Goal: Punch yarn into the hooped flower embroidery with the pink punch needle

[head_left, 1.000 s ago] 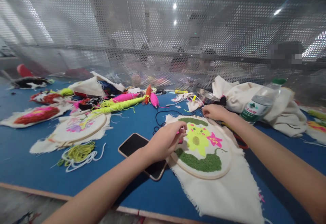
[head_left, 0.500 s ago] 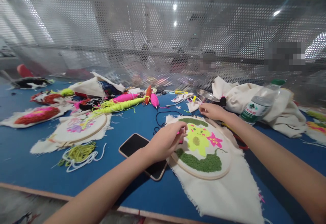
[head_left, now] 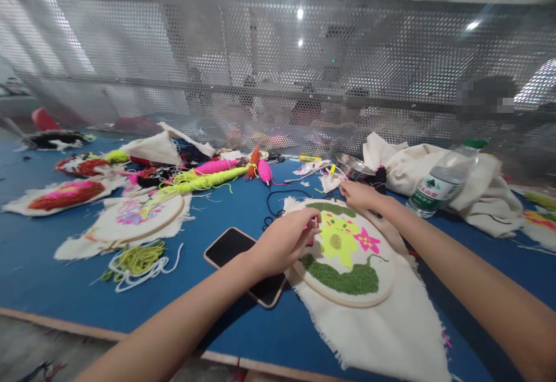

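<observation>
An embroidery hoop holds off-white cloth with a yellow figure, a pink star flower and green tufted patches. Over the hoop's left side is my left hand, its fingers curled together; whatever is in them is hidden. My right hand reaches to the hoop's far edge, beside a small white cloth scrap. Its fingers are closed, and I cannot make out what they hold. Dark yarn lies loosely between the hands. Under my left wrist rests a phone.
A second hoop lies left, with green and white yarn in front. Pink and yellow yarn bundles lie farther back. On the right stand a water bottle and crumpled cloth. A perforated metal screen borders the blue table.
My right hand has shifted slightly and its fingers have tucked in more at the hoop's far edge. My left hand stays nearly in place. The view has moved very slightly.
</observation>
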`<state>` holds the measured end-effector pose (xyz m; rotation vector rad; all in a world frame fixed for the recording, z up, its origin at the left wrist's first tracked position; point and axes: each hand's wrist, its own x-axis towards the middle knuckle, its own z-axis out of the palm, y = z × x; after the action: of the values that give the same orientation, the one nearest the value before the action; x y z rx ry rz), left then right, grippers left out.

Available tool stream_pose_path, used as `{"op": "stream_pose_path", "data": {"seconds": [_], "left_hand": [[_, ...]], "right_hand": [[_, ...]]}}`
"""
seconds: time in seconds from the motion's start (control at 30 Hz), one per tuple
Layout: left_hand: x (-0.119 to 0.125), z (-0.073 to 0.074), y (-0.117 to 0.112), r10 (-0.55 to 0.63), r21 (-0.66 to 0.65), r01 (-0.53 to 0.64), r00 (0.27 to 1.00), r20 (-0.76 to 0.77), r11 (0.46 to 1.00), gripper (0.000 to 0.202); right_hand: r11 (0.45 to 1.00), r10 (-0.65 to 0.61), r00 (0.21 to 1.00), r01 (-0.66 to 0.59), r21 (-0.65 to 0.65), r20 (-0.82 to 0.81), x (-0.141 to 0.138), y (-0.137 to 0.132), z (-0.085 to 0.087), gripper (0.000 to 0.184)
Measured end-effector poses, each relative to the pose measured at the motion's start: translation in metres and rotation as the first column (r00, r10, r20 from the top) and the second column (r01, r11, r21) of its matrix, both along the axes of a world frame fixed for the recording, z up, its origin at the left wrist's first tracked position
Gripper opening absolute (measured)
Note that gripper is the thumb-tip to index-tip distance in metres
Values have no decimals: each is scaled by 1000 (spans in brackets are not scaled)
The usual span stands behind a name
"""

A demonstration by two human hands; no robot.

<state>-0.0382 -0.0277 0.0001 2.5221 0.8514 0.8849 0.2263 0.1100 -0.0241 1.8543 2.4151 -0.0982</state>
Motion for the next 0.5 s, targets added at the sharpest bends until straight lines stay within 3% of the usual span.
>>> {"op": "stream_pose_path", "data": {"seconds": [0.27,0.37,0.5], "left_hand": [[0,1,-1,-2,7,2,1000,9,1000,14],[0,2,-1,2,5,-2,1000,0,1000,12],[0,2,-1,0,7,0,1000,2,1000,12]], "right_hand": [[992,-116,963,103,-67,-244,-19,28,21,27],[994,-92,933,109,30,-348,-32,36,42,25],[972,23,886,88,217,-464,-57,38,82,16]]}}
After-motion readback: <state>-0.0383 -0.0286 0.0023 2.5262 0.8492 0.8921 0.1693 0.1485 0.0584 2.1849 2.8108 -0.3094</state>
